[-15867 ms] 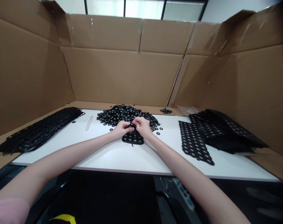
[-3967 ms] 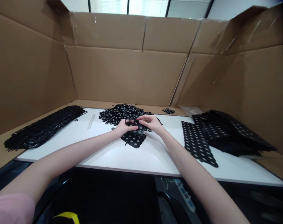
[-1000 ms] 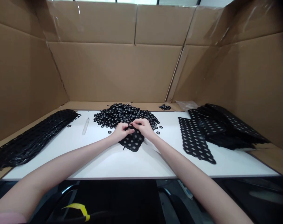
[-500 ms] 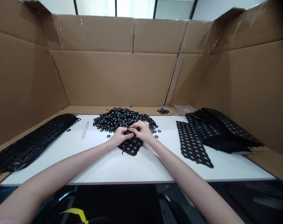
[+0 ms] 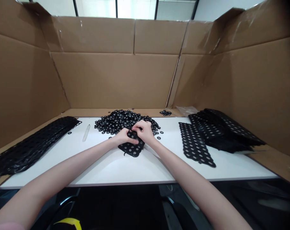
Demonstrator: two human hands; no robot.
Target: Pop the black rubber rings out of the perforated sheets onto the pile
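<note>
A black sheet with grey dots point(image 5: 132, 149) hangs from both hands in front of a heap of small black rings with grey centres point(image 5: 118, 119). My left hand point(image 5: 125, 136) grips the sheet's upper left part, its thumb lying across the front. My right hand point(image 5: 143, 130) pinches at the sheet's upper edge, close beside the left fingertips. Whether a small ring is between the right fingertips is too small to tell.
Black perforated sheets point(image 5: 37, 142) are stacked at the left, with a whitish pen-like tool point(image 5: 86, 133) beside them. A dotted sheet point(image 5: 195, 143) and a dark pile point(image 5: 221, 131) lie at the right. Cardboard walls point(image 5: 116, 80) surround the white table point(image 5: 106, 169).
The view has shifted slightly. My left thumb now reaches further across the sheet, and my right hand has tilted a little at the top edge.
</note>
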